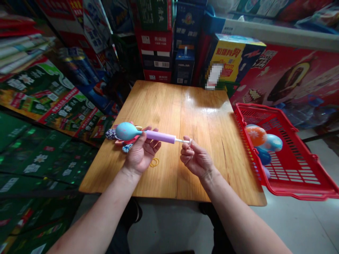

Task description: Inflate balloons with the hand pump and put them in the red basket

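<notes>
My left hand grips a lilac hand pump over the wooden table. A pale blue inflated balloon sits on the pump's nozzle end, pointing left. My right hand pinches the ring end of the pump's thin white plunger rod, which stands drawn out of the barrel. A small loop of yellow rubber bands lies on the table just below and between my hands. Behind the balloon, at the table's left edge, lies a heap of patterned fabric-like pieces.
A red plastic basket holding patterned balloons overlaps the table's right edge. Printed cartons are stacked behind the table and along the left. A pale tiled floor shows at lower right.
</notes>
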A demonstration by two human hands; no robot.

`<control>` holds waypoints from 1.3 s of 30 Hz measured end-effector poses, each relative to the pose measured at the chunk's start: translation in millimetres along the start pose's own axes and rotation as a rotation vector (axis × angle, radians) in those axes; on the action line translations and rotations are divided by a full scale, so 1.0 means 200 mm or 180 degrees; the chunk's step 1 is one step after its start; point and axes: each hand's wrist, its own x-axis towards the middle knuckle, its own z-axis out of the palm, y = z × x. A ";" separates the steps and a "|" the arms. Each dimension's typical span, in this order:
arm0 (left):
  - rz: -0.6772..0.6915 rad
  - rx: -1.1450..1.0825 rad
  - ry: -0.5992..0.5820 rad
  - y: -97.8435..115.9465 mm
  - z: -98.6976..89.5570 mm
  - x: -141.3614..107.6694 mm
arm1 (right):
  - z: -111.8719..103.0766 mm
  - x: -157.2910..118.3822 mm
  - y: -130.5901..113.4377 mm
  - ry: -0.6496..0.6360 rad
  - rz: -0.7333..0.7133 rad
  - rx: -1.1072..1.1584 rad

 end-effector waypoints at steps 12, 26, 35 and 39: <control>-0.0213 0.0146 -0.0011 -0.05 0.03 0.00 | -0.02 0.02 -0.03 0.0238 0.0139 0.0220; -0.0289 0.0192 0.0038 -0.10 0.03 -0.03 | -0.04 0.04 0.07 0.0172 0.0122 0.0245; 0.0073 0.0163 0.0054 0.03 0.01 0.02 | -0.01 0.00 -0.08 0.0197 0.0002 0.0294; 0.0156 0.0328 -0.0149 0.05 0.02 -0.01 | -0.01 0.00 -0.07 0.0129 -0.0162 0.0236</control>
